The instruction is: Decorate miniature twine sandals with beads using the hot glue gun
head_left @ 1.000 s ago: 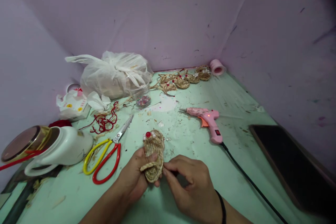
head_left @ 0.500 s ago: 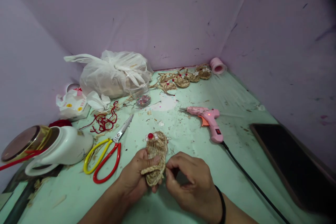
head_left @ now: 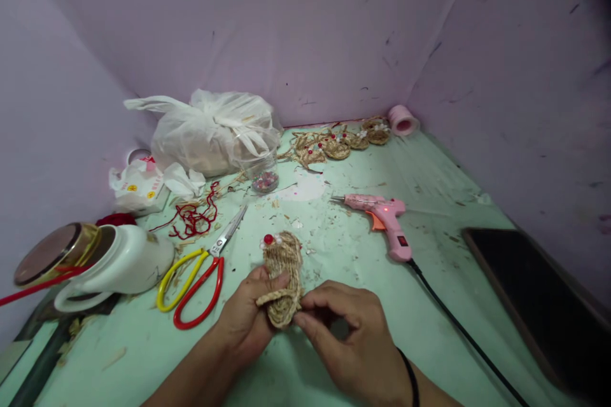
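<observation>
A small woven straw slipper (head_left: 283, 259) is upright in my left hand (head_left: 249, 310), whose thumb lies across its face and whose other fingers are behind it. A red bead and white beads decorate its top end. Across the lower part runs a braided straw strap (head_left: 272, 296), its left end sticking out loose. My right hand (head_left: 352, 329) is closed, thumb and forefinger pinching at the slipper's lower right edge near the strap. The exact bit between those fingertips is hidden.
Scissors (head_left: 222, 245) with yellow and red handles lie left, near tangled red yarn (head_left: 195, 219) and a white mug (head_left: 138, 261). A pink glue gun (head_left: 377, 205) and a dark tablet-like slab (head_left: 529, 292) lie right. Behind are a plastic bag (head_left: 214, 133), a bead cup (head_left: 265, 181) and straw pieces (head_left: 337, 148).
My right fingertips have shifted slightly left and now press against the slipper's lower edge. The slipper has risen a little in view. The whole scene has slid slightly right with the head.
</observation>
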### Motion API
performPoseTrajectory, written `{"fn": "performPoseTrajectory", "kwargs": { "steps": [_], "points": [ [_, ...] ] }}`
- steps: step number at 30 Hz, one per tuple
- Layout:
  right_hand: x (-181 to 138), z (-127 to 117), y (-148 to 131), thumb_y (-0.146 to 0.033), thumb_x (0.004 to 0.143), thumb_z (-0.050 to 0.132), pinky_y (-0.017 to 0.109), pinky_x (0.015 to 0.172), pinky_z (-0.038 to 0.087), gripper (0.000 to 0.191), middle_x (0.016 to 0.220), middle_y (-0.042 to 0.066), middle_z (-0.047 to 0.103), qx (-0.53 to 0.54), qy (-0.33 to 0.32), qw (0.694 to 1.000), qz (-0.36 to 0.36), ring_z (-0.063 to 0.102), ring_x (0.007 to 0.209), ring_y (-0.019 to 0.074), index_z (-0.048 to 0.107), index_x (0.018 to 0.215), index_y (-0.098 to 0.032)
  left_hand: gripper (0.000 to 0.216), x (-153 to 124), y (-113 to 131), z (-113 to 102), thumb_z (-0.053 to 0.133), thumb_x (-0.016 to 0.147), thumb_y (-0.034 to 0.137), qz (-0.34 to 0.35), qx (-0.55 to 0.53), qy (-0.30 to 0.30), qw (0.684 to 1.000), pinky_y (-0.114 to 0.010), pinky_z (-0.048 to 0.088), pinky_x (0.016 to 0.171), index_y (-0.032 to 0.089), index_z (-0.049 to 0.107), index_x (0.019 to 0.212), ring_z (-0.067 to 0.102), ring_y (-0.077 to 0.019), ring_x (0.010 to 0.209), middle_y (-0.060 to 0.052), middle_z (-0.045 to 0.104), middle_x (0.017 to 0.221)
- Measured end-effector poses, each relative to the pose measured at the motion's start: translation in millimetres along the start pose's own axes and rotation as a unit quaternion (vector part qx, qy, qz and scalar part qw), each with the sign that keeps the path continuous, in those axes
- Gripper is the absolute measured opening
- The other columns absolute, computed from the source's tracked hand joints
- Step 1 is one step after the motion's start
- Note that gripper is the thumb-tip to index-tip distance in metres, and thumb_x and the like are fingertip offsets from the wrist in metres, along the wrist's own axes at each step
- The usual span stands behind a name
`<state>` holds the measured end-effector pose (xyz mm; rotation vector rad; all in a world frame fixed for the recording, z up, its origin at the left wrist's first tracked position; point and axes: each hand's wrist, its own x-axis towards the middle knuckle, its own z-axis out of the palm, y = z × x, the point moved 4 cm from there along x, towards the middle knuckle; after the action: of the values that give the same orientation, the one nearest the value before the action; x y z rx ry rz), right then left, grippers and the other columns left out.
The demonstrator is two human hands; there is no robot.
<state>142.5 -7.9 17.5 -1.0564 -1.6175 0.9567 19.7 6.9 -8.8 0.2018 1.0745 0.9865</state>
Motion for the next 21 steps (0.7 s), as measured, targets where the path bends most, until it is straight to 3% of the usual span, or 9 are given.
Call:
{"fn": "performPoseTrajectory", "kwargs": {
  "steps": [6,10,17,21],
  "points": [
    [0.3,0.0,1.1,-0.015,0.071,0.060,0.019,0.044,0.039,0.010,0.050,0.001,0.059,-0.003,-0.003,0.999,0.036,0.051,0.044,0.0095,0.066,0.063,-0.014,0.022,-0.2,-0.5,0.9,0.077,0.048,0.013,0.003,-0.003,-0.011,1.000,-0.020,0.040,0.046,0.012,0.057,0.058,0.050,-0.0095,0.046,0.001,0.057,0.050],
    [0.7,0.4,-1.1,-0.013,0.072,0.054,0.021,0.044,0.037,0.016,0.049,0.001,0.057,-0.021,-0.014,0.999,0.021,0.050,0.044,0.0102,0.065,0.060,-0.015,0.022,-1.5,0.3,2.7,0.076,0.049,0.013,0.010,0.004,-0.022,1.000,-0.021,0.042,0.049,0.012,0.057,0.061,0.052,-0.0102,0.048,0.000,0.059,0.053],
    [2.9,-2.1,-1.1,-0.008,0.063,0.050,0.019,0.039,0.033,0.015,0.045,-0.001,0.049,-0.039,0.042,0.998,0.001,0.044,0.040,0.0078,0.056,0.052,-0.015,0.022,-3.6,-3.1,4.7,0.074,0.051,0.011,-0.011,0.011,-0.030,0.999,-0.022,0.042,0.050,0.012,0.054,0.060,0.053,-0.0105,0.048,0.000,0.057,0.052],
    [2.3,-2.7,0.4,-0.009,0.065,0.050,0.020,0.042,0.034,0.014,0.048,0.000,0.050,-0.046,0.037,0.998,-0.007,0.045,0.042,0.0088,0.056,0.053,-0.015,0.024,-3.6,-3.4,4.8,0.075,0.049,0.011,-0.014,0.010,-0.039,0.999,-0.022,0.043,0.051,0.012,0.054,0.059,0.054,-0.0108,0.049,0.000,0.058,0.052]
  ]
}}
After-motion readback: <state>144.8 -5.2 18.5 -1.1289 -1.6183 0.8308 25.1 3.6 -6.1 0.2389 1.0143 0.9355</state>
